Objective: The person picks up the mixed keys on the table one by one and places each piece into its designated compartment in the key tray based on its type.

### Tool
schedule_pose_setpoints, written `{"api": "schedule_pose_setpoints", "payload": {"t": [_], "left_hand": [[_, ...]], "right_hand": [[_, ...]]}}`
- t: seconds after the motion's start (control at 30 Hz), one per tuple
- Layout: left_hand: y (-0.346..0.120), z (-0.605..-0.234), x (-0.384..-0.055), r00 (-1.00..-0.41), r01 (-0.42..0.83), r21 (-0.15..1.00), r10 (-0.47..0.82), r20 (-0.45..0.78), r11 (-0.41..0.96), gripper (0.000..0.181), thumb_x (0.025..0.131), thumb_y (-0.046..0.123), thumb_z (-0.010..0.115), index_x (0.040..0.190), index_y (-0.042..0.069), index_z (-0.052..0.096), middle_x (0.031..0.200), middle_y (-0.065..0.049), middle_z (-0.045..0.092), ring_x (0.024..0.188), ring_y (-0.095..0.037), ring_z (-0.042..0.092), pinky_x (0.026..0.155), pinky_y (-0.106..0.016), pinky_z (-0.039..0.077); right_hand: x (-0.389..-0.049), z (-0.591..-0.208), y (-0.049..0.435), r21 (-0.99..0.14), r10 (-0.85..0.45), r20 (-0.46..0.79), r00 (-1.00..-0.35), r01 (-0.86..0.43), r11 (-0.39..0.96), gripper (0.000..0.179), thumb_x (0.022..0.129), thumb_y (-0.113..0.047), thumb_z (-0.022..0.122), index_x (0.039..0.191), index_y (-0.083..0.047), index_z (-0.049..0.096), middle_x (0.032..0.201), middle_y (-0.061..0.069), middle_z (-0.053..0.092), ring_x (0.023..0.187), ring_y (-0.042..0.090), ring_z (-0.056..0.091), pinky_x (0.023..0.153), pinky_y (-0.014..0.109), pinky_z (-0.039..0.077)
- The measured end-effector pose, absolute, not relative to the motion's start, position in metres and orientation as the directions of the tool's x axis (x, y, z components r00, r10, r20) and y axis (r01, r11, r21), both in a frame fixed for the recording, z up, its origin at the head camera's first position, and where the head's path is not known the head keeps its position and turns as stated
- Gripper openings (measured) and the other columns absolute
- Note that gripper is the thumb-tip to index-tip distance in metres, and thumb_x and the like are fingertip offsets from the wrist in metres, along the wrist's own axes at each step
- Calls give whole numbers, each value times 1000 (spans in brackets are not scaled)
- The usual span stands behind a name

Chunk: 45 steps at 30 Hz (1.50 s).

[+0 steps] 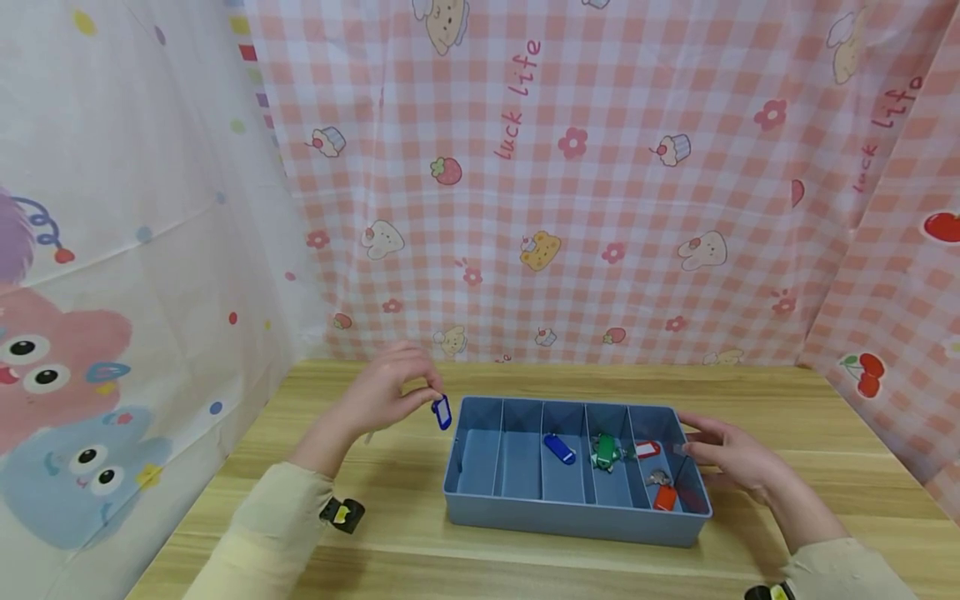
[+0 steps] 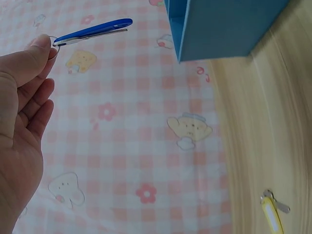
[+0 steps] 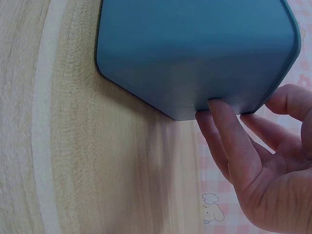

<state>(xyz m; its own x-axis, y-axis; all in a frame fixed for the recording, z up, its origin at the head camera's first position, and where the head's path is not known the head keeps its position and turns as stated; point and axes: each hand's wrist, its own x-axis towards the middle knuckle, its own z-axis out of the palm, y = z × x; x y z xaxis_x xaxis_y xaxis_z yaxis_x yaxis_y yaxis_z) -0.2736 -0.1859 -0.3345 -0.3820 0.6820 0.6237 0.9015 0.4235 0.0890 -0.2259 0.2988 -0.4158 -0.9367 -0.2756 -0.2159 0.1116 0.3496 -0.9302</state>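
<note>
My left hand (image 1: 390, 387) pinches the metal ring of a blue key tag (image 1: 442, 412) with a key on it, held just beyond the left end of a blue-grey divided tray (image 1: 570, 510). In the left wrist view the tag (image 2: 97, 30) points away from the fingertips, the key beneath it. The right hand (image 1: 731, 454) holds the tray's right end wall, thumb over the rim and fingers against the outside. Inside the tray lie another blue tag (image 1: 559, 448) in the middle compartment, green tags (image 1: 605, 450) beside it, and red tags (image 1: 664, 498) with keys in the rightmost one.
A yellow key tag (image 2: 272, 214) with a key lies on the wooden table (image 1: 390, 550), mostly hidden by the left forearm in the head view. Checked cloth (image 1: 570, 192) hangs along the table's back edge, and a white patterned cloth (image 1: 187, 267) hangs at the left.
</note>
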Motion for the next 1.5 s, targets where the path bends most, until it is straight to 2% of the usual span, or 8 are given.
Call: {"api": "schedule_pose_setpoints", "payload": {"t": [0.2,0.47,0.7,1.07,1.5], "left_hand": [[-173,-332,-275,-361,915,97,684,634,392,18,78,4,83,81,14,68,84,5,68,94,-19,60,92,-41,46],[-157,-328,-275,-317,935,93,693,648,341,17,78,3,83,81,12,68,82,4,67,87,-17,59,85,-37,47],[-142,-325,-275,-312,941,111,699,644,319,15,79,6,83,81,10,68,82,3,68,87,-17,60,93,-39,45],[-115,-326,-274,-317,945,149,706,633,291,14,81,6,82,82,12,70,82,5,67,89,-16,57,83,-32,44],[-84,-330,-273,-245,968,121,733,635,219,15,80,3,82,82,11,70,81,4,67,86,-14,57,87,-29,44]], "right_hand": [[-226,-416,299,-930,-274,-215,-937,111,351,65,100,-8,51,152,10,16,140,44,34,114,39,57,88,54,52],[-226,-416,299,-933,-280,-216,-935,114,341,66,100,-8,51,152,11,15,140,44,34,113,38,58,88,54,52],[-226,-415,299,-925,-264,-226,-938,122,359,66,100,-8,51,152,10,16,140,44,34,114,40,57,87,54,52],[-227,-414,299,-922,-252,-243,-937,142,360,66,101,-9,51,153,8,14,142,44,31,115,41,56,88,54,52],[-226,-413,298,-919,-242,-254,-936,156,363,66,101,-10,51,153,8,15,144,43,29,116,41,55,88,53,52]]}}
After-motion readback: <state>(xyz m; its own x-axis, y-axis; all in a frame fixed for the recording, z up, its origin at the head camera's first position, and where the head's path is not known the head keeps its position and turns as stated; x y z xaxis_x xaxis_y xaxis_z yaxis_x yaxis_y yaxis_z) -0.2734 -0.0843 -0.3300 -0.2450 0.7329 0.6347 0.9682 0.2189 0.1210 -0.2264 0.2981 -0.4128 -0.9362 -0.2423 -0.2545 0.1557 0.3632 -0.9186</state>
